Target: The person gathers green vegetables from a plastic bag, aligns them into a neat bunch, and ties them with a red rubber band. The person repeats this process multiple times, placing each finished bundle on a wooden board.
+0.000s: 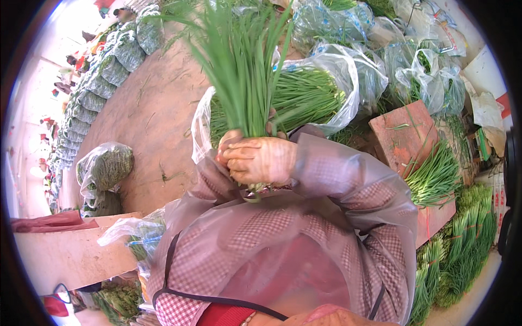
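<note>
Both of my hands close around the lower end of a bunch of long green garlic chives (pixel 251 85), whose leaves fan away from my body. My right hand (pixel 262 160) lies across the front, its fingers over my left hand (pixel 229 146), which is partly covered. Which hand bears more of the grip I cannot tell. Pale stem ends stick out just below my fingers. Behind the bunch, an open clear plastic bag (pixel 351 87) holds more chives (pixel 308 95) lying on their side.
Loose chives (pixel 434 175) lie against a reddish block (pixel 403 130) at the right, above banded bundles (pixel 469 244). Filled plastic bags (pixel 428 77) crowd the upper right. A filled bag (pixel 108 165) stands at the left, near a row of bags (pixel 102 77). A pale board (pixel 77 254) juts in lower left.
</note>
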A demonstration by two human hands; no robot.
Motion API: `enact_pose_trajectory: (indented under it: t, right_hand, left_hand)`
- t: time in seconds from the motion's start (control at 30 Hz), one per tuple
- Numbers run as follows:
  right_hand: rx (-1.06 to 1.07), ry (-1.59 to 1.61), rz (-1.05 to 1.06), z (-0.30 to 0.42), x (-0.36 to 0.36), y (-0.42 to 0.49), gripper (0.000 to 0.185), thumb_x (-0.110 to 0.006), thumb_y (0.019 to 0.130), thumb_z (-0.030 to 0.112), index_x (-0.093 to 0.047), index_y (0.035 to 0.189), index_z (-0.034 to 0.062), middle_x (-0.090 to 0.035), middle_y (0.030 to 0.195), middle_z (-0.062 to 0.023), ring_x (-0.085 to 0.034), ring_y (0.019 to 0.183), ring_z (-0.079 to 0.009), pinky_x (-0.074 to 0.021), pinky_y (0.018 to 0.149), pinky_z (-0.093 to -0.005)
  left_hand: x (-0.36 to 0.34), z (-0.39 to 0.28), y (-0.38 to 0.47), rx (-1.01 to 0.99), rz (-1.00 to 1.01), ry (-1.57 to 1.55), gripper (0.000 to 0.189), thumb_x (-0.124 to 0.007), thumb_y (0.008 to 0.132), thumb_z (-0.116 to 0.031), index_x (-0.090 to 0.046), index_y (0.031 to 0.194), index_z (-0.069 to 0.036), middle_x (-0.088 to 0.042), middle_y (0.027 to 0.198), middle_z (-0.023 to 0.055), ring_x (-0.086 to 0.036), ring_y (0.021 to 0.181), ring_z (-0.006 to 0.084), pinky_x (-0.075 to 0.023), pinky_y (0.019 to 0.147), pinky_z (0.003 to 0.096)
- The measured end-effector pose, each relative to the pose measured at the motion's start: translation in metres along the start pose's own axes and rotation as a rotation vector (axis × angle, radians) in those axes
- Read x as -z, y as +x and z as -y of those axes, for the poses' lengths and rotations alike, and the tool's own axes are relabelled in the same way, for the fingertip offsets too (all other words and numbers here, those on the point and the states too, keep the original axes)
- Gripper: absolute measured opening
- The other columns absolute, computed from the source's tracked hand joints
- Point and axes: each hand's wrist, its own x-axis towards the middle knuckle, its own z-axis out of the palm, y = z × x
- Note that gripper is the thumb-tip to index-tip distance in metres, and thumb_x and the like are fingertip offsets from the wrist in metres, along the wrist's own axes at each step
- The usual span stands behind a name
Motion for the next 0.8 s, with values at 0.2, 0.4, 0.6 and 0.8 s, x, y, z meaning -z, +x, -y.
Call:
enact_pose_trajectory:
  t: [0.2,0.4,0.6,0.8]
  right_hand:
    - [-0.530,0.200,-0.093,0.025,0.103,-0.087,0.090,-0.076,0.069,0.028,-0.034,0.146,0.0104,-0.033,0.150,-0.0148,-0.026,0.141,-0.0360,-0.0249,0.114,-0.0469]
    - [-1.247,0.950,-0.909,0.024,0.134,-0.139,0.108,-0.079,0.077,0.011,0.000,0.151,0.0017,-0.037,0.140,-0.0323,-0.049,0.124,-0.0281,-0.0419,0.102,-0.0423]
    - [-1.235,0.594,-1.268,0.020,0.183,-0.179,0.029,-0.082,0.072,0.008,-0.068,0.096,0.0013,-0.070,0.089,-0.0067,-0.066,0.081,-0.0163,-0.0525,0.073,-0.0308]
    - [-0.956,0.364,-1.317,0.030,0.236,-0.241,0.032,-0.075,0.074,-0.003,-0.066,0.105,0.0001,-0.070,0.096,-0.0096,-0.068,0.084,-0.0193,-0.0566,0.075,-0.0312]
  left_hand:
    - [0.005,-0.009,0.055,0.480,-0.986,1.333,0.056,-0.059,0.088,-0.029,-0.045,0.135,-0.002,-0.061,0.118,0.0146,-0.061,0.104,0.0253,-0.0512,0.089,0.0395]
    - [0.105,0.060,0.107,0.671,-0.742,1.652,0.054,-0.073,0.074,-0.010,-0.054,0.124,0.000,-0.065,0.104,0.0126,-0.065,0.090,0.0221,-0.0547,0.076,0.0354]
    - [0.183,0.116,0.156,1.112,-0.395,2.102,0.073,-0.086,0.061,-0.025,-0.052,0.120,0.001,-0.065,0.108,0.0136,-0.063,0.098,0.0222,-0.0511,0.084,0.0349]
    - [0.224,0.166,0.231,0.864,-0.197,1.721,0.070,-0.078,0.073,-0.031,-0.049,0.129,-0.002,-0.061,0.118,0.0120,-0.060,0.105,0.0224,-0.0479,0.092,0.0360]
